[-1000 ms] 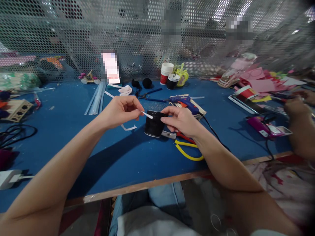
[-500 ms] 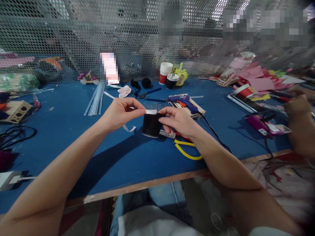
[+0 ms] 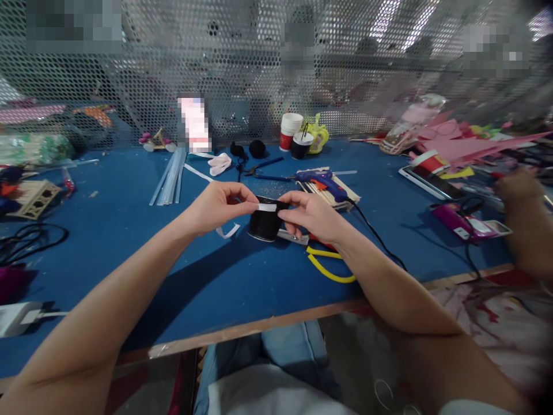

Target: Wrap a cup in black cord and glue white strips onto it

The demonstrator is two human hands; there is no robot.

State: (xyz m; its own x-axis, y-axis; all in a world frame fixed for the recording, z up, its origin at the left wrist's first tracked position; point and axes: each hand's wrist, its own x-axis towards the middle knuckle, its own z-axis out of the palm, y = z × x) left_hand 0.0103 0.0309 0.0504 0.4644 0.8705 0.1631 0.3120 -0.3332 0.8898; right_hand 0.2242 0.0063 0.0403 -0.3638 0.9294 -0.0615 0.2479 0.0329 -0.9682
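A black cup (image 3: 264, 226) stands upright in front of me, its rim facing up. My right hand (image 3: 305, 214) pinches its right side near the rim. My left hand (image 3: 227, 203) has thumb and forefinger closed on the left end of a short white strip (image 3: 266, 207). That strip lies across the front of the cup just under the rim; whether it is stuck there I cannot tell. Another curled white strip (image 3: 227, 231) is on the table below my left hand. Yellow-handled scissors (image 3: 330, 276) lie partly under my right wrist.
A blue glue gun (image 3: 322, 180) rests on wooden sticks, its cord trailing right. Behind are pliers (image 3: 259, 168), stacked paper cups (image 3: 290, 129) and a second black cup (image 3: 301, 145). Clear glue sticks (image 3: 169, 178) lie left. Another person's hand (image 3: 521, 193) is at right, near a phone (image 3: 432, 181).
My left hand has come down slightly, bringing the white strip from above the rim to the cup's front. The cup has tipped so its opening shows. My right hand keeps its hold.
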